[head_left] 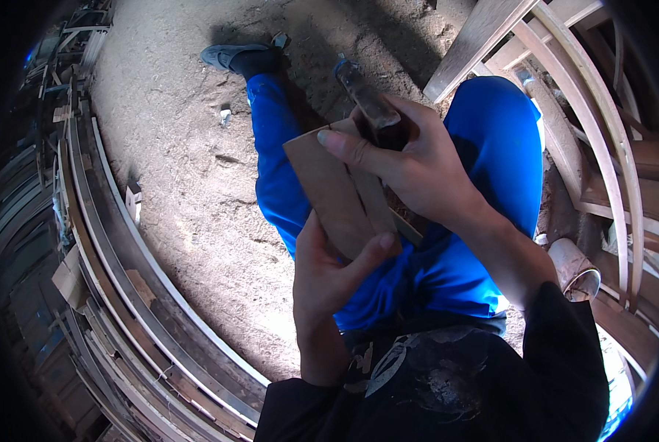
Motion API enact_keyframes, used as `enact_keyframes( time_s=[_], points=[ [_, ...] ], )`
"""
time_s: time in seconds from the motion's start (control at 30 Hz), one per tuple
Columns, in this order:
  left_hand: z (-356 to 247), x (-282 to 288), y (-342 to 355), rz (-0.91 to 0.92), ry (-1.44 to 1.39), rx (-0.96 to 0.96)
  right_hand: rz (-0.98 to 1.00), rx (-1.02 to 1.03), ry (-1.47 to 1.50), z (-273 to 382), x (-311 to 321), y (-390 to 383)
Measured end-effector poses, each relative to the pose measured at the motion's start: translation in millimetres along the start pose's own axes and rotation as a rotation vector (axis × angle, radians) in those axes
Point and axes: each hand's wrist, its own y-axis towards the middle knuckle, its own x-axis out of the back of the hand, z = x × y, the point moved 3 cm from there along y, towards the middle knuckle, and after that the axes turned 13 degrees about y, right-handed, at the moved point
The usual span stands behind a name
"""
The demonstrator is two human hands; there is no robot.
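Over my lap I hold a flat piece of brown wood (337, 193) with both hands, tilted. A narrower wooden strip (373, 197) runs along its right side, with a dark gap between them; whether the two are joined I cannot tell. My left hand (328, 269) grips the near end, thumb across the lower edge. My right hand (418, 162) closes on the far end, thumb pressed on top. Beyond its fingers a brown, bar-like thing (370, 99) with a bluish far end points away; its kind, and whether the right hand holds it, are unclear.
Long wooden strips (134, 295) lie stacked along the left. Curved wooden frames (583, 110) stand at the right, with a whitish container (574, 269) near their base. My legs in blue trousers (491, 147) spread over the dusty floor (174, 132), a dark shoe (230, 55) far off.
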Motion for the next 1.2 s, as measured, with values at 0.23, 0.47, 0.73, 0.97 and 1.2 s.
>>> enact_keyframes(
  time_s=[0.23, 0.47, 0.73, 0.97, 1.2],
  points=[
    [-2.1, 2.3, 5.1, -0.052, -0.044, 0.109, -0.060, 0.007, 0.069, -5.2, 1.2, -0.3],
    [-2.2, 5.8, 3.7, 0.048, 0.172, -0.100, -0.051, 0.034, 0.030, -3.5, 2.2, 1.3],
    [0.2, 1.7, 7.5, -0.136, -0.059, 0.002, -0.046, 0.053, 0.002, -6.3, 3.4, 0.3],
    [1.9, 3.3, 3.9, -0.031, -0.051, -0.173, -0.031, 0.106, 0.036, -4.8, 0.5, 0.7],
    [2.7, -0.6, 3.8, -0.113, -0.063, -0.133, -0.009, 0.036, -0.034, 2.7, 2.7, -1.3]
  ],
)
